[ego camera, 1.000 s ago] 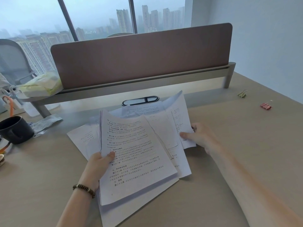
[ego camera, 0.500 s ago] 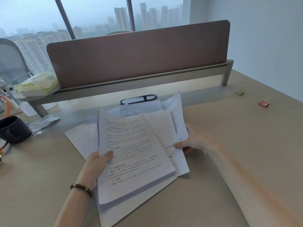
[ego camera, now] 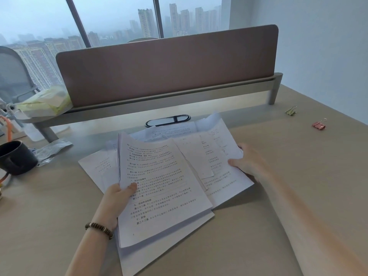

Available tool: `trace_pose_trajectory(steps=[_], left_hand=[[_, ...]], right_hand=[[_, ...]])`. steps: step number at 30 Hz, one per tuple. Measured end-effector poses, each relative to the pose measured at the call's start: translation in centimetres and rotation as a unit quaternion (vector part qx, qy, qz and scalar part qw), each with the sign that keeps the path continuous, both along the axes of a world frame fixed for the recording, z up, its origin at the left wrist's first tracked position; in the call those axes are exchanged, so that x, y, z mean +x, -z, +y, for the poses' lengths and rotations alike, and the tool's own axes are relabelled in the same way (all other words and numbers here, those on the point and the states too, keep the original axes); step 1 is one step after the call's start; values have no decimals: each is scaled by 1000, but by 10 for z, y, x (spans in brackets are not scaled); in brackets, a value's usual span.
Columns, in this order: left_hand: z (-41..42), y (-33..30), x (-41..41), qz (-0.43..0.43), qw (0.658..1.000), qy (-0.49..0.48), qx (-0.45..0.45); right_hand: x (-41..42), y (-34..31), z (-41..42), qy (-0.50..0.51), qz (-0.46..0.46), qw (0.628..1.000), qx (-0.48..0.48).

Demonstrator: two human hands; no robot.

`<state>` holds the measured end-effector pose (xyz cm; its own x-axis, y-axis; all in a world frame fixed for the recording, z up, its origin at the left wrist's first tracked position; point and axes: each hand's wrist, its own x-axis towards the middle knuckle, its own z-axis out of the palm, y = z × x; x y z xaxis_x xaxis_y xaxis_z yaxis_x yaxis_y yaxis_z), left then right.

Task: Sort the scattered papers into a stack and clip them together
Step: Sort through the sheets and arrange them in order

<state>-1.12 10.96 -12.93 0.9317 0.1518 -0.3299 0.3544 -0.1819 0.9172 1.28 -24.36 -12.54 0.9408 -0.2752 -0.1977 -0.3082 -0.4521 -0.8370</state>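
Now we see the left hand (ego camera: 117,198) pinching a bundle of white printed sheets (ego camera: 159,188), thumb on top, above the pale wooden bench (ego camera: 278,196). Our right hand (ego camera: 249,163) grips the loose white printed pages (ego camera: 221,154) fanned out between both hands' fingers. Beyond the right fingers lie a pink binder clip (ego camera: 319,125) and a green binder clip (ego camera: 291,111).

An office — desk (ego camera: 258,226), partition screen (ego camera: 169,66), high-rise window (ego camera: 119,16).

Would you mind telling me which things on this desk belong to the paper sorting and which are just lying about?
Job: papers, held by left hand and right hand; pink clip; green clip.

Lying about: mug, wrapper, tissue pack.
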Motion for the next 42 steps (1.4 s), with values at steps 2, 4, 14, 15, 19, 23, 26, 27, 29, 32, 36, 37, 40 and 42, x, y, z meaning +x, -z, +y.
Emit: trace_pose_trajectory(steps=[2, 4, 14, 15, 19, 23, 26, 27, 29, 32, 36, 37, 40, 42], left_hand=[[0, 0, -1, 1, 1000, 0, 0], [0, -1, -1, 1, 1000, 3, -1], [0, -1, -2, 1, 1000, 5, -3], [0, 0, -2, 0, 1000, 5, -4], [2, 1, 0, 0, 1000, 2, -2], [1, 2, 0, -3, 1000, 4, -1], [1, 3, 0, -8, 1000, 5, 0], [2, 3, 0, -9, 1000, 5, 1], [2, 3, 0, -8, 1000, 6, 2], [2, 4, 1, -9, 1000, 5, 1], [2, 4, 0, -14, 1000, 6, -1], [2, 4, 0, -15, 1000, 7, -2], [2, 4, -1, -17, 1000, 9, -4], [2, 3, -1, -19, 1000, 9, -10]], right_hand=[[1, 1, 1, 15, -9, 1000, -9], [2, 3, 4, 28, -28, 999, -27], [-2, 4, 4, -24, -25, 998, -58], [-3, 3, 5, -31, -18, 998, -53], [-5, -1, 7, -41, -6, 997, -64], [-3, -1, 7, -35, 1, 998, -44], [0, 4, 8, -16, -10, 999, -28], [0, 5, 9, -11, -15, 999, -29], [1, 6, 10, -3, -24, 999, -32], [3, 8, 11, 13, -41, 997, -59], [3, 10, 8, 53, -61, 994, -73], [2, 10, 6, 64, -63, 994, -67], [3, 12, 2, 85, -71, 993, -44], [4, 13, 1, 96, -72, 992, -30]])
